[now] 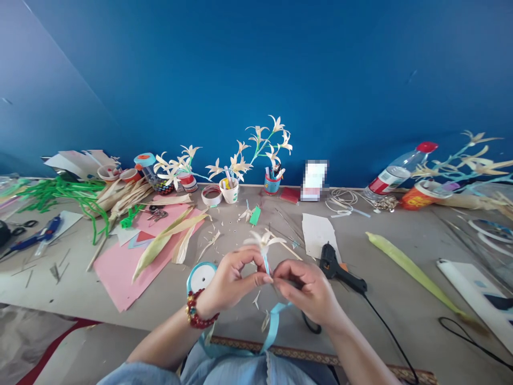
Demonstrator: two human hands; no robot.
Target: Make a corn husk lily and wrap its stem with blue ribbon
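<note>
Near the table's front, my left hand (242, 275) pinches the short blue-wrapped stem of a cream artificial flower (264, 243), whose petals spread above the fingers. My right hand (306, 289) meets it at the stem's lower end, thumb and fingers closed. A light blue ribbon (273, 327) comes out from under the right hand and hangs in a loop toward my lap. The exact grip point is hidden by the fingers. Behind my left wrist lies a ribbon roll (203, 277) with a white core.
A black glue gun (334, 267) with a cable lies right of my hands. Pink paper (124, 270) and corn husks (160, 243) are on the left, a green husk (412, 270) on the right. Cups with finished flowers (229, 191), a bottle (396, 174) and a phone (315, 181) line the wall.
</note>
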